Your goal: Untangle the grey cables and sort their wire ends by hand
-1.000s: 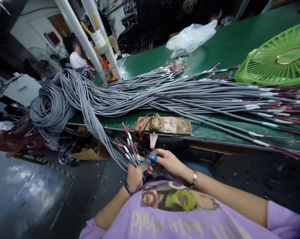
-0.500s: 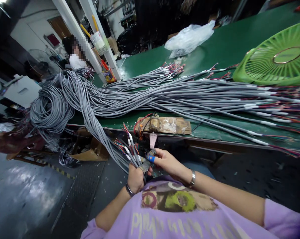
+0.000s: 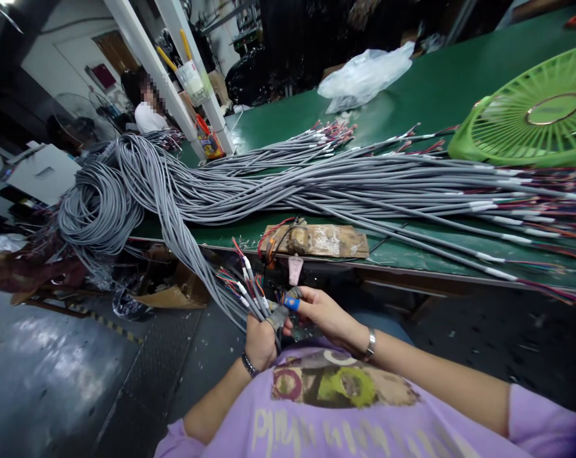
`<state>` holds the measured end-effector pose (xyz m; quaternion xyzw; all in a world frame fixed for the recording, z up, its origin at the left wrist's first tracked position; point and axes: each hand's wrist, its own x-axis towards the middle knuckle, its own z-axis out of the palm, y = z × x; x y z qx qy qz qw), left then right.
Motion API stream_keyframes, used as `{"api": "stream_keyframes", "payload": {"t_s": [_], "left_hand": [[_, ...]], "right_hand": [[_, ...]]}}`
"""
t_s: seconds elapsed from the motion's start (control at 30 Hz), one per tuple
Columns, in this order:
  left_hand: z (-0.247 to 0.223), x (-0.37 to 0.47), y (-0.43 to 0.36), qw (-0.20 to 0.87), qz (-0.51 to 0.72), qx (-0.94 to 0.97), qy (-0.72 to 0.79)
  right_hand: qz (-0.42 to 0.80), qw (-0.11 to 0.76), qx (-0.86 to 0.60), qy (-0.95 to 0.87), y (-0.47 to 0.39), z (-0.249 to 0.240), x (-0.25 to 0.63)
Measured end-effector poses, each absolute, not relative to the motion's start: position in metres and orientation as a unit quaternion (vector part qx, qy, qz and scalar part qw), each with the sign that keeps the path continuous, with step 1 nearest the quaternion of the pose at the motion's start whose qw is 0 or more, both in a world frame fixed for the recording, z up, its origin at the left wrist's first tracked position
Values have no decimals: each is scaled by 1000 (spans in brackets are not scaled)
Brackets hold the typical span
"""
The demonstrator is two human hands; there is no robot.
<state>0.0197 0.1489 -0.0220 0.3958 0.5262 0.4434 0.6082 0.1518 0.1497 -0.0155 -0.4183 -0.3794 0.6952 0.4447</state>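
In the head view my left hand (image 3: pixel 260 342) is closed round a bunch of grey cables (image 3: pixel 256 308) in front of my body. Their white-sleeved ends, with thin coloured wires fanning out, stick up above the fist. Grey tape wraps the left thumb. Close beside it, my right hand (image 3: pixel 323 313) pinches the coloured wires (image 3: pixel 280 295) of one cable end between taped fingers; blue tape shows on one digit. The fingertips hide part of these wires. From the held bunch, the cables run up and left to a large grey cable bundle (image 3: pixel 211 191) on the green table (image 3: pixel 440 76).
A wooden board (image 3: pixel 335 242) with a small device and red wires lies at the table's front edge, a pale pink tab (image 3: pixel 295 271) below it. A green fan (image 3: pixel 531 114) and a plastic bag (image 3: pixel 364 76) rest further back. White posts (image 3: pixel 211 108) rise at left; a person (image 3: pixel 149 114) sits beyond.
Both hands stay almost in place. Coloured wires now show more clearly at my right fingertips, and the view has shifted very slightly.
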Motion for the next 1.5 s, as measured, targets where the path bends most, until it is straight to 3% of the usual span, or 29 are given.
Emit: {"api": "stream_keyframes", "payload": {"t_s": [0.4, 0.6, 0.8, 0.97, 1.5], "left_hand": [[-16, 17, 153, 621, 440, 398, 513], [-3, 9, 163, 689, 361, 416, 471], [-2, 15, 177, 752, 326, 404, 405], [-8, 22, 186, 766, 333, 390, 388], [-10, 24, 188, 775, 318, 382, 390]], "right_hand": [[705, 464, -422, -330, 149, -22, 155], [717, 517, -418, -211, 159, -34, 172], [735, 513, -369, -245, 182, -29, 174], [699, 546, -358, -291, 187, -19, 169], [763, 563, -291, -127, 194, -25, 159]]}}
